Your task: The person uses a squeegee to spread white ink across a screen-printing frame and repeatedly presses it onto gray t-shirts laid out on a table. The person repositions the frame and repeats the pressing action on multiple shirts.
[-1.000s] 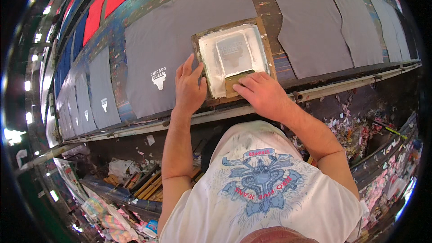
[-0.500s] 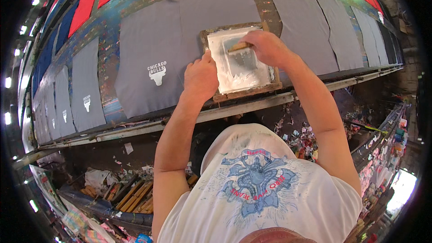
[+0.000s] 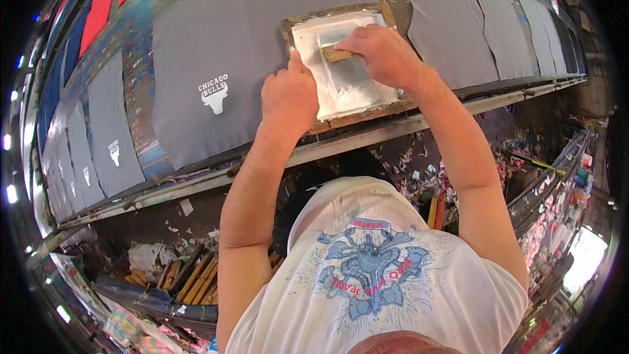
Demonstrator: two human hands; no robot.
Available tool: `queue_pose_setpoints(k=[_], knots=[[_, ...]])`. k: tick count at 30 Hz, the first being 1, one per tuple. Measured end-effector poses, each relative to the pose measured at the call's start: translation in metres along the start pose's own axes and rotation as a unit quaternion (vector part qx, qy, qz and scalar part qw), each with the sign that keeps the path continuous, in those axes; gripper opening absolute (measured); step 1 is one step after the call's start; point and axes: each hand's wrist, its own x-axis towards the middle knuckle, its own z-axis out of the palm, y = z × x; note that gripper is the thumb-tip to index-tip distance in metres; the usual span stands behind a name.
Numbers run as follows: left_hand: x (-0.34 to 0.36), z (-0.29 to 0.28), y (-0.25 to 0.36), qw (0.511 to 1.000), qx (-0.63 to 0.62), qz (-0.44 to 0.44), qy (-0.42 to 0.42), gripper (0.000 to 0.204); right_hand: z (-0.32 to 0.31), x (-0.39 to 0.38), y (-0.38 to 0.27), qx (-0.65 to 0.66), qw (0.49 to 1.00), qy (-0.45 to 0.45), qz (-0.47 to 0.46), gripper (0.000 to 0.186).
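A wooden-framed printing screen (image 3: 357, 111), smeared inside with white ink, lies on a grey fabric panel (image 3: 194, 36) on the long table. My left hand (image 3: 289, 95) grips the screen frame's left edge, index finger extended along it. My right hand (image 3: 381, 52) holds a wood-handled squeegee (image 3: 334, 54) inside the screen, near the upper middle of its pale mesh area. To the left of the screen, a white print (image 3: 213, 95) shows on the grey fabric. The squeegee's blade is mostly hidden.
More grey panels (image 3: 445, 19) line the table to both sides, with red panels (image 3: 98, 16) along the far side. A metal rail (image 3: 354, 131) runs along the near edge. Below are wooden-handled tools (image 3: 193, 275) in a trough and scattered scraps (image 3: 419, 177).
My right hand moved from the screen's lower edge a second ago up into it with the squeegee. My left hand stays at the left edge, more curled. The white ink looks more spread.
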Motion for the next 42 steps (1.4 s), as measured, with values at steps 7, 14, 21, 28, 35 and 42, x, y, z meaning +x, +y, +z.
queue_pose_setpoints(k=[7, 14, 21, 28, 35, 42], knots=[[-0.002, -0.005, 0.004, 0.999, -0.031, -0.024, 0.006, 0.039, -0.003, -0.05, -0.032, 0.016, 1.0, -0.004, -0.019, 0.048], [0.001, -0.004, 0.005, 0.997, -0.063, -0.045, 0.011, 0.037, -0.005, -0.091, -0.053, 0.009, 0.999, -0.005, -0.042, 0.045], [-0.001, 0.011, 0.019, 0.991, -0.055, -0.089, 0.083, 0.046, -0.013, -0.11, -0.037, 0.093, 0.992, -0.047, -0.07, 0.05], [-0.002, 0.038, 0.039, 0.959, -0.112, -0.148, 0.216, 0.04, -0.052, -0.092, 0.037, 0.137, 0.981, 0.121, -0.066, 0.048], [-0.008, 0.065, 0.043, 0.901, -0.215, -0.24, 0.288, 0.043, -0.049, -0.001, 0.104, 0.094, 0.984, 0.116, -0.098, 0.045], [-0.013, 0.075, 0.032, 0.839, -0.369, -0.255, 0.308, 0.048, -0.015, 0.089, 0.118, 0.082, 0.99, -0.1, -0.062, 0.063]])
